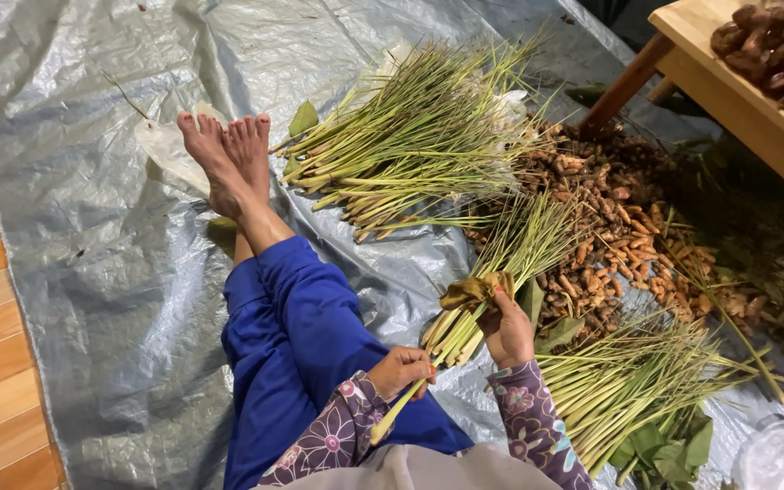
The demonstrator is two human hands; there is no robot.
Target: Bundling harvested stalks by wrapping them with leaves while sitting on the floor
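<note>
Left hand (401, 370) is clamped on one lemongrass stalk (394, 410), pointing down toward the lap; right hand (506, 331) is clamped round one bundle (487, 289) of stalks, too many to count, with a brown leaf strip (474, 291) wrapped about it, held just above the tarp (93, 227). Two loose lemongrass piles lie on the tarp: the far pile (410, 145) near two bare feet (227, 159), the near pile (628, 381) beside the right sleeve. One heap of roots (610, 227) lies between them, one wooden table (737, 100) at top right.
</note>
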